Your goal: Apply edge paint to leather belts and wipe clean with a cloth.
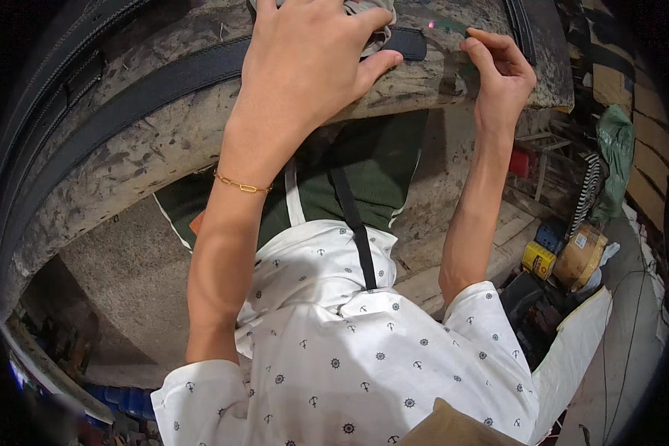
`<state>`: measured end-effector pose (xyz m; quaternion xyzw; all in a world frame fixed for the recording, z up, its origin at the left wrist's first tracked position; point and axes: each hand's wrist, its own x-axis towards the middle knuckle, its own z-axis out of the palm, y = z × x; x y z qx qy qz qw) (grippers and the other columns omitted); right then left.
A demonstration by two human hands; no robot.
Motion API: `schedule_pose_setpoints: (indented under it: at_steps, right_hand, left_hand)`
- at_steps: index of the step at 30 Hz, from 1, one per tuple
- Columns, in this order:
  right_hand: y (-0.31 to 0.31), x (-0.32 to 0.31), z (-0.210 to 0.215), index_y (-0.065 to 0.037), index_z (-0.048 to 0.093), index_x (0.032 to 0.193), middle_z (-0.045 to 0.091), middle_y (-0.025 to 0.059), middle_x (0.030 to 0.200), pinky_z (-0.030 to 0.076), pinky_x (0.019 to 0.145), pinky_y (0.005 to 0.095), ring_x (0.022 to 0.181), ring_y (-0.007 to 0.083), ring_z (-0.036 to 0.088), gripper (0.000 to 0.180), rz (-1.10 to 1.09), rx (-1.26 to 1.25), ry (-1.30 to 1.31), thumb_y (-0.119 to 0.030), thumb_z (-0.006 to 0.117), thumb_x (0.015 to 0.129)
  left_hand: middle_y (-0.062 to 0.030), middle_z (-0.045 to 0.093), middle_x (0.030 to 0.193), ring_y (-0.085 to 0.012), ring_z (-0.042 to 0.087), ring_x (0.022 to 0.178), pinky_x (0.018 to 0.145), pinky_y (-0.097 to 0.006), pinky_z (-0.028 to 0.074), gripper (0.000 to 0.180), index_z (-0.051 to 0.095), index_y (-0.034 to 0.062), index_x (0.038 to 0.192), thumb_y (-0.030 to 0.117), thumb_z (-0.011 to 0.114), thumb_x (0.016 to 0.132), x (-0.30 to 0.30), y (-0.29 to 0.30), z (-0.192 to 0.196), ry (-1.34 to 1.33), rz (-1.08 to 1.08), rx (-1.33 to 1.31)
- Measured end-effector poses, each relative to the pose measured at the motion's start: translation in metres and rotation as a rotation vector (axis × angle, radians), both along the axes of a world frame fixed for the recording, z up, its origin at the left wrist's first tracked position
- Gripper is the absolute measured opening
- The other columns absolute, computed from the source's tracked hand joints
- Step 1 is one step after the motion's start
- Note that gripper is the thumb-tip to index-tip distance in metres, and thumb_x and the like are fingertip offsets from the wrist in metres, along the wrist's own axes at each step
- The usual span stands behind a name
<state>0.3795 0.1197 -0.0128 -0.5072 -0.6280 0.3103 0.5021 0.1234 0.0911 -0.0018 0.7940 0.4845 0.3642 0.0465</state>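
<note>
My left hand (312, 52) lies spread over a crumpled grey cloth (377, 42), thumb well apart from the forefinger and reaching past the cloth onto the dark strap (415, 45); some fingertips are hidden or cut off, so I cannot tell whether they clamp the cloth. The strap passes beneath that hand, its rounded end showing just to the right of it, and the palm's weight probably steadies it there. My right hand (504, 74) is raised beyond that end, thumb and forefinger together at the tips, perhaps because something fine calls for a pinch; whether anything thin sits between them I cannot tell. Just left of those tips a pink spot of light (431, 25) shows on the stained surface (126, 160). Well to the left of my left hand lie stitched straps (48, 97) near the rim of the surface, and just right of my right hand are more dark strips (522, 33), both likely set aside to leave room between. Counting, I have two hands, one cloth, one strap under my palm, one bracelet (243, 186) at my left wrist, and several stitched straps too crowded to number
</note>
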Motion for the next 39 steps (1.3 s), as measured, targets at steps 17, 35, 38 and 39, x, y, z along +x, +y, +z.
schedule_pose_setpoints:
  at_steps: [17,35,38,39]
  right_hand:
    - [0.005,0.011,-0.010,0.003,0.075,0.103,0.075,0.0079,0.094,0.055,0.082,0.0246,0.088,0.0126,0.071,0.013,0.019,0.005,-0.066,0.003,0.073,0.090]
    - [0.001,0.004,-0.007,0.003,0.075,0.104,0.074,0.0047,0.093,0.054,0.080,0.0220,0.086,0.0096,0.069,0.014,-0.003,0.012,-0.123,0.001,0.074,0.090]
    - [0.000,0.004,-0.009,0.002,0.076,0.104,0.074,0.0032,0.093,0.053,0.079,0.0208,0.085,0.0083,0.068,0.014,0.007,0.014,-0.105,0.001,0.074,0.090]
    - [-0.001,0.004,-0.008,0.002,0.076,0.104,0.074,0.0029,0.092,0.052,0.079,0.0204,0.085,0.0078,0.068,0.014,0.001,0.007,-0.088,0.001,0.073,0.090]
  left_hand:
    - [-0.0121,0.060,0.107,-0.0316,0.053,0.112,0.102,-0.047,0.039,0.030,0.073,0.0078,0.099,0.029,0.080,0.079,0.000,0.000,0.001,0.021,-0.002,0.016]
    - [-0.0124,0.061,0.109,-0.0327,0.054,0.113,0.102,-0.046,0.041,0.028,0.073,0.0071,0.103,0.023,0.078,0.080,0.004,-0.001,0.002,-0.027,0.006,-0.008]
    - [-0.0125,0.061,0.109,-0.0328,0.054,0.113,0.102,-0.045,0.041,0.029,0.073,0.0072,0.104,0.022,0.078,0.080,0.005,-0.001,0.002,-0.015,0.030,-0.015]
    - [-0.0124,0.061,0.109,-0.0329,0.055,0.113,0.101,-0.045,0.041,0.029,0.073,0.0072,0.104,0.023,0.078,0.080,0.004,-0.001,0.001,-0.008,0.023,-0.011]
